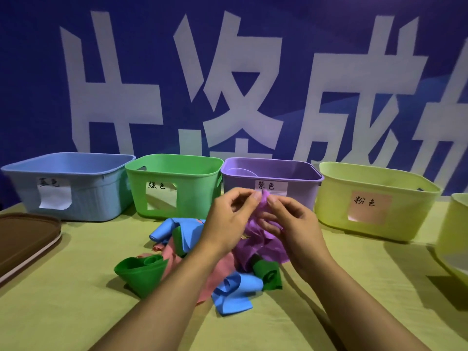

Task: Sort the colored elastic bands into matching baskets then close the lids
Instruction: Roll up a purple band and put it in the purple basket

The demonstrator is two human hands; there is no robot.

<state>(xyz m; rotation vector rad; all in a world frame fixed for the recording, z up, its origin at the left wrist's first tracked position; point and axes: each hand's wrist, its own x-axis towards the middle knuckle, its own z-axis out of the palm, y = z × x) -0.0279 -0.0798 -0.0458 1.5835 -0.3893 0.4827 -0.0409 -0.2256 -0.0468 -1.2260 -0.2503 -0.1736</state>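
The purple band (263, 234) hangs between both hands, lifted just off the heap near the middle of the tablecloth (76, 312). The left hand (228, 221) pinches its upper edge and the right hand (291, 224) pinches beside it, fingertips almost meeting — both are closed on the band. Its lower folds trail down onto the pile of loose bands (202, 262), blue, green and pink ones tangled together.

Straight behind the hands, along the far edge, stands the purple basket (298, 173), between the green basket (177, 183) and the yellow-green basket (374, 198) (its label is pink); the blue basket (76, 183) sits at the far left. A brown lid (25, 236) lies at the left edge.

To do this well, I'd say lift high enough that the tail clears the pile — otherwise it may drag a neighbour along — then release over the purple basket's opening.
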